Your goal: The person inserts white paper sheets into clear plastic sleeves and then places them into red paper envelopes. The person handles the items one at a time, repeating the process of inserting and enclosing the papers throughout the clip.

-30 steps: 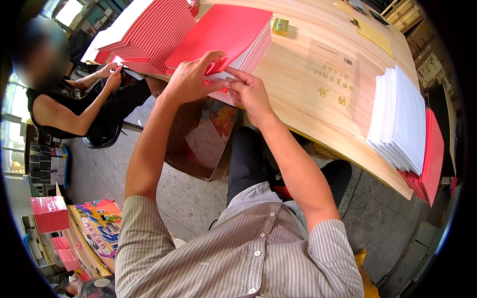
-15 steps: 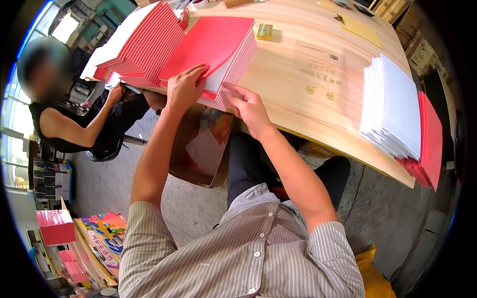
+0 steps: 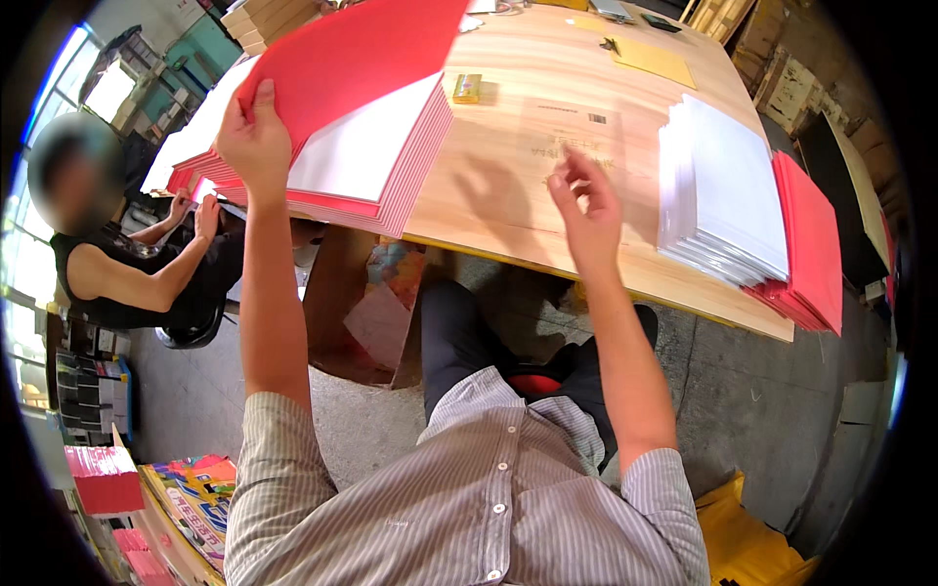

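My left hand [image 3: 256, 145] pinches the edge of a raised red cover [image 3: 362, 63], thumb on its red face and the other fingers behind it. Below lies a stack of red-covered booklets [image 3: 415, 161], with a white page [image 3: 354, 161] exposed on top. Off to the right, my right hand [image 3: 586, 200] hovers above the table, fingers loosely bent and apart, holding nothing. It is nearest a clear plastic sheet [image 3: 562, 132] with faint lettering and a barcode patch. Another white and red stack [image 3: 200, 142] sits left of the cover, partly hidden by it.
At the wooden table's [image 3: 508, 68] right edge stand white sheets [image 3: 723, 186] beside red covers [image 3: 811, 239]. A small yellow box [image 3: 467, 89] and a tan envelope [image 3: 655, 61] lie farther back. A seated co-worker [image 3: 127, 259] is at left; a cardboard box [image 3: 332, 303] stands below the table edge.
My left hand has lifted the red cover up and leftward, baring the white page. My right hand has left the stack's edge and moved right over the table. The whole view has shifted slightly.
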Action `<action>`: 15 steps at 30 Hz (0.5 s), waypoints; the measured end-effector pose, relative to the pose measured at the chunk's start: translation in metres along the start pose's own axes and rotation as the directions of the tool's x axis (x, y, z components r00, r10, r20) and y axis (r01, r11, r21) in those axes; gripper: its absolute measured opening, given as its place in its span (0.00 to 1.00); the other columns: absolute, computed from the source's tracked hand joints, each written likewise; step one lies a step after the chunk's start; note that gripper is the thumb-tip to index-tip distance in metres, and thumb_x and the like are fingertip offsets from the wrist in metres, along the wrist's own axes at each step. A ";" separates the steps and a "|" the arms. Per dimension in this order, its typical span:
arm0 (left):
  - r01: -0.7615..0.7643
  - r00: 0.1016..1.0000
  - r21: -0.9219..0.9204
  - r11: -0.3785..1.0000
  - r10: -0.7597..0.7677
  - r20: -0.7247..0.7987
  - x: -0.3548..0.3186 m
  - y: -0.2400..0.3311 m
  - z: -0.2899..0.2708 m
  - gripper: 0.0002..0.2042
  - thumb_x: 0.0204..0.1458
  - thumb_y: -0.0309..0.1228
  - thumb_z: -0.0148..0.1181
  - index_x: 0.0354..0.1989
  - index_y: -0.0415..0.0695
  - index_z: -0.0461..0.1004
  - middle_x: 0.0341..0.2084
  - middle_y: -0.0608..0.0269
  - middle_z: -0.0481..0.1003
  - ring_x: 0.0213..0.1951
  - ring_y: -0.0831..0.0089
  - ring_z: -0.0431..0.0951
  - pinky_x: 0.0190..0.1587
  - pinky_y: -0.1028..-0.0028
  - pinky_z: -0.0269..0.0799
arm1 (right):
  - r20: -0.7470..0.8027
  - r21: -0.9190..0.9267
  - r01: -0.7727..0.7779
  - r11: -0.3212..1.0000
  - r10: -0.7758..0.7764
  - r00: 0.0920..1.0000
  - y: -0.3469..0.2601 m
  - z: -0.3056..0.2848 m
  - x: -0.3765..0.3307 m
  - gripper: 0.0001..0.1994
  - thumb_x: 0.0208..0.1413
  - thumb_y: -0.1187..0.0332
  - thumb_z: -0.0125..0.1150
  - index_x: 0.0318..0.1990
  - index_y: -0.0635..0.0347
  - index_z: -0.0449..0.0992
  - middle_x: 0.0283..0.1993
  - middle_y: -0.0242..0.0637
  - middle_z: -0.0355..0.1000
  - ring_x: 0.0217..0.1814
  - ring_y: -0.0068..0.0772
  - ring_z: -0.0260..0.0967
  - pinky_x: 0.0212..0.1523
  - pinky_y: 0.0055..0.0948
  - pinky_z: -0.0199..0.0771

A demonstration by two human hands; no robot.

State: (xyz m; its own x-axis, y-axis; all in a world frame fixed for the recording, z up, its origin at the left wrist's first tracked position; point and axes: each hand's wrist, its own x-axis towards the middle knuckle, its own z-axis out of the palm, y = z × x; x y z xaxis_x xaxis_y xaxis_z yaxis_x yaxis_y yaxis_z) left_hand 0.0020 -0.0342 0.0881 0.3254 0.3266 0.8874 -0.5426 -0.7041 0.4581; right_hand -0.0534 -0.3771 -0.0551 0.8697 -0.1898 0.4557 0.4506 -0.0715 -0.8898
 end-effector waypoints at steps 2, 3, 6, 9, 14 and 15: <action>0.055 0.998 -0.177 0.983 -0.052 0.023 -0.002 0.008 0.005 0.14 0.61 0.35 0.64 0.41 0.34 0.81 0.31 0.62 0.82 0.33 0.79 0.77 0.38 0.76 0.73 | -0.047 -0.182 0.189 0.965 -0.201 0.979 -0.027 -0.018 0.020 0.33 0.53 0.66 0.72 0.66 0.63 0.66 0.56 0.38 0.72 0.56 0.27 0.69 0.54 0.29 0.69; 0.095 0.993 -0.146 0.985 -0.084 0.078 -0.010 0.013 0.009 0.13 0.60 0.34 0.64 0.41 0.34 0.81 0.31 0.64 0.81 0.32 0.80 0.77 0.37 0.77 0.73 | -0.066 -0.185 0.173 0.967 -0.187 0.980 -0.029 -0.025 0.025 0.36 0.52 0.66 0.73 0.67 0.63 0.64 0.60 0.41 0.69 0.62 0.30 0.65 0.59 0.31 0.66; 0.219 0.954 -0.106 0.970 -0.190 0.232 -0.043 0.024 0.016 0.10 0.60 0.31 0.65 0.40 0.34 0.81 0.30 0.68 0.80 0.32 0.82 0.75 0.37 0.78 0.73 | -0.012 -0.005 0.070 0.998 -0.070 0.997 -0.034 -0.040 0.035 0.43 0.48 0.66 0.77 0.70 0.64 0.58 0.68 0.45 0.64 0.72 0.36 0.59 0.69 0.35 0.59; 0.408 0.873 -0.256 0.876 -0.292 0.390 -0.086 0.022 0.029 0.09 0.60 0.30 0.64 0.40 0.34 0.80 0.31 0.68 0.79 0.33 0.83 0.75 0.37 0.79 0.72 | 0.276 0.281 -0.322 0.904 0.245 0.929 -0.026 -0.067 0.025 0.44 0.46 0.65 0.79 0.70 0.62 0.59 0.65 0.43 0.68 0.67 0.35 0.65 0.67 0.34 0.65; 0.684 0.700 -0.458 0.567 -0.337 0.629 -0.133 0.017 0.049 0.08 0.60 0.27 0.63 0.41 0.34 0.80 0.32 0.67 0.80 0.34 0.81 0.76 0.39 0.78 0.73 | 0.294 0.176 -0.333 0.926 0.274 0.916 -0.008 -0.096 -0.006 0.12 0.56 0.69 0.71 0.45 0.64 0.83 0.42 0.35 0.81 0.45 0.25 0.77 0.49 0.27 0.76; 0.707 0.679 -0.468 0.530 -0.324 0.659 -0.140 0.010 0.051 0.07 0.61 0.26 0.62 0.42 0.35 0.79 0.34 0.66 0.80 0.36 0.80 0.77 0.41 0.78 0.73 | 0.249 0.184 -0.302 0.935 0.252 0.935 -0.007 -0.097 -0.009 0.09 0.57 0.69 0.70 0.42 0.64 0.84 0.41 0.35 0.82 0.43 0.24 0.77 0.47 0.26 0.76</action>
State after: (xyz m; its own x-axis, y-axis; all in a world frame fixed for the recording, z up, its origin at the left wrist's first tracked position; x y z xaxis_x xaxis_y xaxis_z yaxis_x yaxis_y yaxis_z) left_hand -0.0089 -0.1191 -0.0343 0.9070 0.0346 0.4196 -0.4197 0.1525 0.8947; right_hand -0.0838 -0.4695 -0.0548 0.9770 0.0488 0.2074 0.1964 0.1710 -0.9655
